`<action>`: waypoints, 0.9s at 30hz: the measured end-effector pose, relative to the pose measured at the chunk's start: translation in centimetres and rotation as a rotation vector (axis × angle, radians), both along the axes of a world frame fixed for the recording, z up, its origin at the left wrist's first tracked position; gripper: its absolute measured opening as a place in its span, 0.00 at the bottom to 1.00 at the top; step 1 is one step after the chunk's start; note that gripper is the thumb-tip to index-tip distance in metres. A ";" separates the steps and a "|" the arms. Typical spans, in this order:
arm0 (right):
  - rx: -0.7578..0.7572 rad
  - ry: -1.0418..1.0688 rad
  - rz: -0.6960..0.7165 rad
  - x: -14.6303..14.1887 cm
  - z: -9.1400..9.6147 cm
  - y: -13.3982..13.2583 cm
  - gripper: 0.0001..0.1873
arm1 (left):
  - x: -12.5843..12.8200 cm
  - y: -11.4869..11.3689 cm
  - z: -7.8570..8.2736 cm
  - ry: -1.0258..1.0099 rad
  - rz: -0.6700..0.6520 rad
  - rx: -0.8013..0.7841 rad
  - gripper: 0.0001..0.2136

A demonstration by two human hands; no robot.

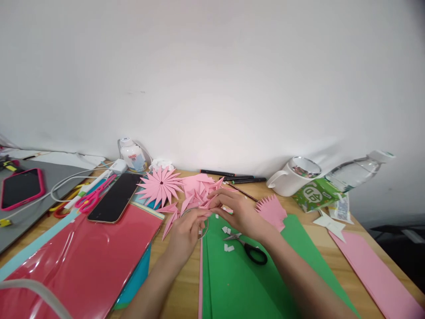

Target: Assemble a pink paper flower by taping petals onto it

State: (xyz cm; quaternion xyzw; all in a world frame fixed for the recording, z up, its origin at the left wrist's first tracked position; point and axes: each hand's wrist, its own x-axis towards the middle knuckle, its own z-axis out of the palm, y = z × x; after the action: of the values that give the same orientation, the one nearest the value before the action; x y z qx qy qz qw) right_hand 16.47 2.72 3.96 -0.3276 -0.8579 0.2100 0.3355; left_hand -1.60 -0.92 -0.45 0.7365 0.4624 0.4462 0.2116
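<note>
White mug (pixel 282 183), clear bottle (pixel 355 173), black phone (pixel 115 199)

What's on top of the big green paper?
Black-handled scissors and some little white bits lie on the green paper. The right arm crosses over it, so anything beneath that arm is hidden.

Honestly can't read a single word here. The green box (pixel 310 196) has chunky white characters in a round badge, tilted, and I can't make them out. The white bottle (pixel 133 156) has red lettering on its label, way too small. The packet (pixel 342 210) by the box has some print, just a blur.
</note>
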 end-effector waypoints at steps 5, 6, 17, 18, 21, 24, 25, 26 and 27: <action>-0.114 -0.019 -0.277 1.2 0.2 0.5 0.05 | 0.0 0.6 -0.5 -0.152 0.144 -0.113 0.09; -0.159 -0.082 -0.308 1.5 0.1 0.4 0.06 | 0.0 0.6 -0.7 -0.178 0.170 -0.111 0.09; -0.191 -0.269 -0.241 2.7 -5.0 -2.9 0.11 | 0.3 0.4 -0.5 -0.166 0.169 -0.027 0.08; -0.189 -0.266 -0.234 2.8 -5.1 -3.0 0.11 | 0.4 0.3 -0.4 -0.154 0.163 -0.023 0.08; -0.190 -0.266 -0.232 2.7 -5.3 -3.2 0.09 | 0.4 0.3 -0.1 -0.122 0.155 -0.018 0.09; -0.208 -0.248 -0.238 2.6 -5.2 -3.4 0.08 | 0.4 0.3 0.1 -0.101 0.152 -0.021 0.08; -0.215 -0.241 -0.237 2.5 -5.1 -3.5 0.09 | 0.4 0.2 0.2 -0.091 0.150 -0.019 0.08; -0.218 -0.237 -0.237 2.5 -5.1 -3.6 0.09 | 0.4 0.2 0.2 -0.079 0.148 -0.013 0.08; -0.221 -0.234 -0.240 2.5 -5.0 -3.7 0.09 | 0.4 0.2 0.2 -0.061 0.147 -0.007 0.08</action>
State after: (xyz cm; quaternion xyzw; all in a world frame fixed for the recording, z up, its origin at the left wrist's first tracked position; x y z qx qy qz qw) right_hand 19.01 -1.00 -1.07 -0.4843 -0.8177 0.2219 0.2183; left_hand -1.17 -0.76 -0.25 0.6858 0.5100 0.4813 0.1947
